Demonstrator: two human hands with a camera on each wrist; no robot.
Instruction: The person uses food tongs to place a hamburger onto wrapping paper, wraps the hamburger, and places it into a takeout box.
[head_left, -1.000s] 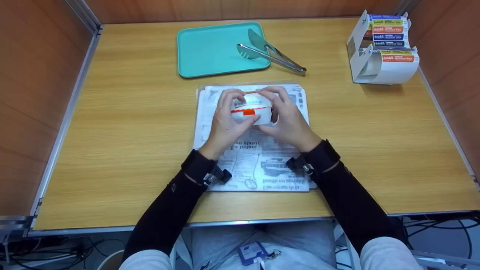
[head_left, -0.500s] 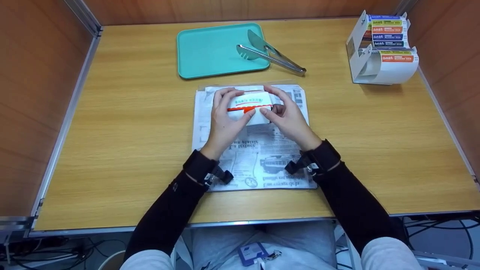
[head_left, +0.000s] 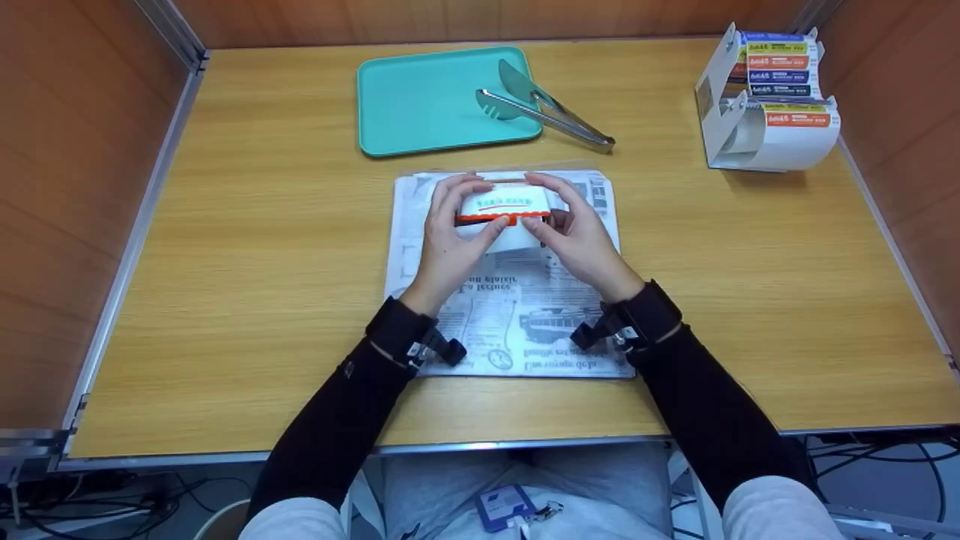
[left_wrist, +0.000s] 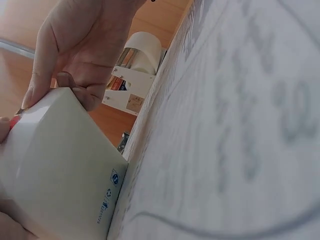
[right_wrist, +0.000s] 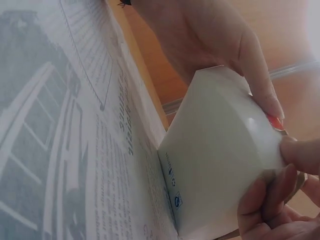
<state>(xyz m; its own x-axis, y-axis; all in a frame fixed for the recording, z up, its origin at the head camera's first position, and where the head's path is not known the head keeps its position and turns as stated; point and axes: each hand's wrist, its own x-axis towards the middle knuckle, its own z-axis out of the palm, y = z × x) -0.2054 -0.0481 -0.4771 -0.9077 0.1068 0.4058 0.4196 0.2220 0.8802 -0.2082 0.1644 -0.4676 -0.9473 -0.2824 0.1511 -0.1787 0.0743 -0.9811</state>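
Observation:
A white paper food box [head_left: 517, 199] with a red scalloped lid edge, a red front tab and green print stands on newspaper-print sheets [head_left: 562, 330]. My left hand [head_left: 450, 234] holds its left side, fingers on the lid and thumb by the tab. My right hand [head_left: 581, 236] grips the right side, thumb at the front edge and a finger bent at the side. A dark gap shows under the lid edge at left. In the left wrist view the box [left_wrist: 70, 155] shows a plain wall with small blue marks; the right wrist view shows the box [right_wrist: 215, 145] resting on the paper.
A teal tray [head_left: 420, 105] lies behind the sheets, with metal tongs [head_left: 559, 116] across its right end. At the back right stands a white dispenser [head_left: 772, 112] with rolls of coloured labels. Wooden panels [head_left: 97, 165] bound the table at the sides and back.
My right thumb has moved up from the box's lower front to the lid's front edge. More of the lid's print shows, and a dark gap has appeared under its left edge.

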